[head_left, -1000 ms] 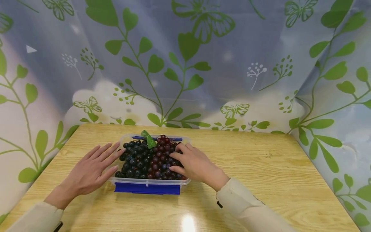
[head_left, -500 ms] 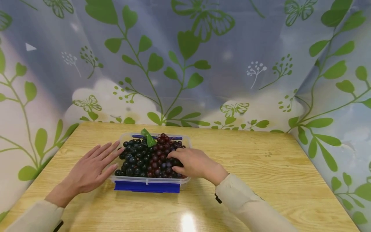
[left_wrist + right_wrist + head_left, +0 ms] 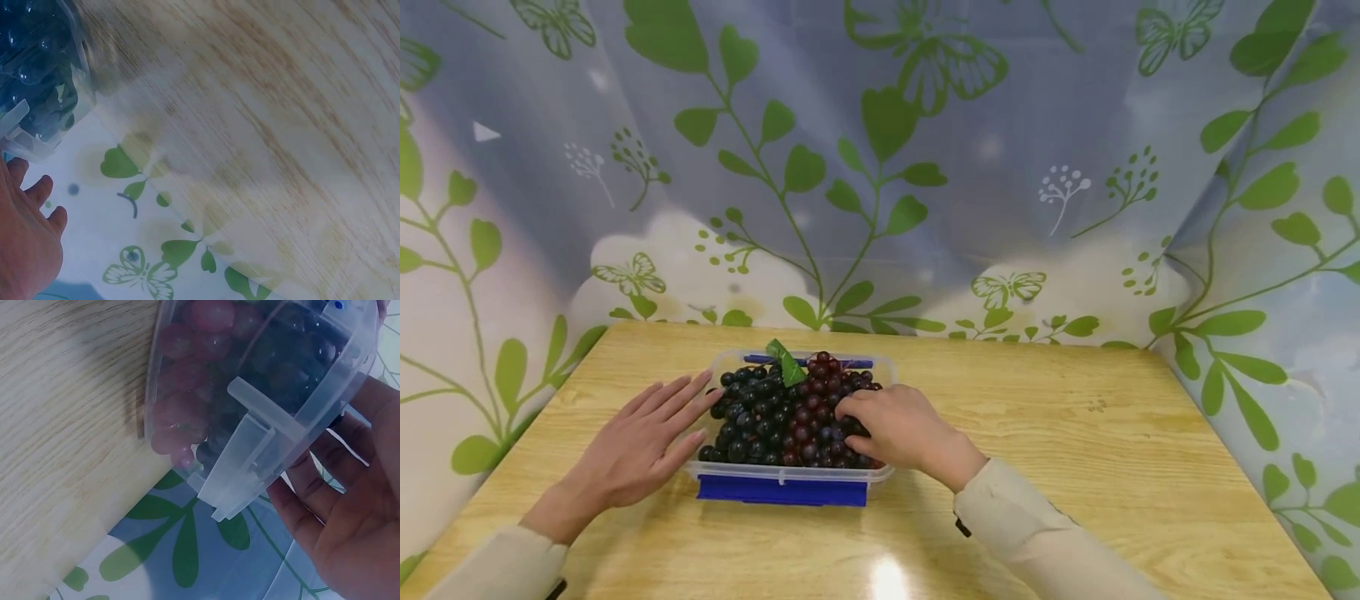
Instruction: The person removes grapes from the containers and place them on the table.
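A clear plastic box (image 3: 782, 472) with blue clips is piled with grapes: a black bunch (image 3: 751, 417) on the left, a reddish one (image 3: 808, 408) in the middle and dark ones (image 3: 831, 446) at the right. My left hand (image 3: 636, 446) lies flat with straight fingers, its tips at the box's left rim. Over the right rim, my right hand (image 3: 906, 429) reaches in, thumb and index finger bent about the dark grapes; its other fingers are hidden in the head view. The right wrist view shows fingers (image 3: 312, 487) beyond the box's side wall.
A green leaf (image 3: 787, 365) lies on top of the grapes. The box stands on a wood-grain table (image 3: 1060, 467), left of its middle. A leaf-and-butterfly printed cloth (image 3: 985, 192) hangs along the back and both sides.
My right hand's fingers, spread over the grapes a second ago, have drawn together and bent down among the dark grapes. My left hand stays in place.
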Demonstrator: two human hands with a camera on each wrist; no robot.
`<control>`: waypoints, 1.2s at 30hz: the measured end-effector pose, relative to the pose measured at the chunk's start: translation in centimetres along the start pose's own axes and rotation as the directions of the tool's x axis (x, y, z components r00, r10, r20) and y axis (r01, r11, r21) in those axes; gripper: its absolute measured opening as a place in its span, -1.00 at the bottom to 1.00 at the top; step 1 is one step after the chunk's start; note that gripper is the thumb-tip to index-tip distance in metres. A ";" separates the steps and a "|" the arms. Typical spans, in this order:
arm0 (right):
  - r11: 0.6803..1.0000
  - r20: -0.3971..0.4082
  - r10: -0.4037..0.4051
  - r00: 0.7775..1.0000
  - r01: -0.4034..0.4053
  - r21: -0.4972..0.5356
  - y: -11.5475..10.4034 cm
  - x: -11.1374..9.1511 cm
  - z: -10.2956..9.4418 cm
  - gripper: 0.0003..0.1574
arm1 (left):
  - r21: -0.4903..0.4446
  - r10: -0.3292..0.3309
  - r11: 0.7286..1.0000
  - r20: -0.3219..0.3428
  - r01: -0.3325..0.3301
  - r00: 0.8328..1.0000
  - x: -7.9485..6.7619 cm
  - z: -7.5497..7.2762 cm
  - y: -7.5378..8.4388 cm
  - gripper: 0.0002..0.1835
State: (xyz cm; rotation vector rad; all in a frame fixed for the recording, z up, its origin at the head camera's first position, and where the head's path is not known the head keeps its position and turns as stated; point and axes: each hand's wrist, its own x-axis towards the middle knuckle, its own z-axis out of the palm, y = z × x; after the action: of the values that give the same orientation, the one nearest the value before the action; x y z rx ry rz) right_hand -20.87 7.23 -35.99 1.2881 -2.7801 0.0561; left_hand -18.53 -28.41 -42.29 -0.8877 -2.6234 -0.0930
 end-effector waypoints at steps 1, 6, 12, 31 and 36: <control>1.000 -0.011 0.006 1.000 -0.006 0.003 0.0 0.0 0.0 -0.65 | -0.001 -0.001 1.000 -0.001 0.001 1.000 0.0 0.0 0.0 -0.41; 0.995 -0.011 0.080 0.997 -0.080 0.055 -0.5 -0.2 -0.1 -0.65 | -0.006 -0.009 1.000 -0.003 0.009 1.000 -0.1 0.2 0.0 -0.42; 0.979 0.085 0.192 0.978 -0.197 0.056 -1.4 0.2 -0.4 -0.62 | -0.006 -0.013 1.000 -0.003 0.013 1.000 -0.3 0.3 0.0 -0.42; 0.972 -0.079 0.225 0.971 -0.218 0.082 -2.0 0.1 0.0 -0.66 | -0.023 -0.023 0.999 0.001 0.023 1.000 0.1 0.3 0.2 -0.41; 0.966 -0.132 0.220 0.967 -0.197 0.168 -1.5 -0.4 -0.6 -0.62 | -0.028 -0.029 0.999 -0.001 0.029 1.000 -0.2 0.4 0.3 -0.41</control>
State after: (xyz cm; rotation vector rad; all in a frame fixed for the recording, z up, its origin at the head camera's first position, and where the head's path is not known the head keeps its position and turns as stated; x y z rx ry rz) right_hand -19.45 6.59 -35.41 0.9656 -2.8134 0.3703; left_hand -18.38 -28.19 -42.75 -0.8585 -2.6400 -0.1380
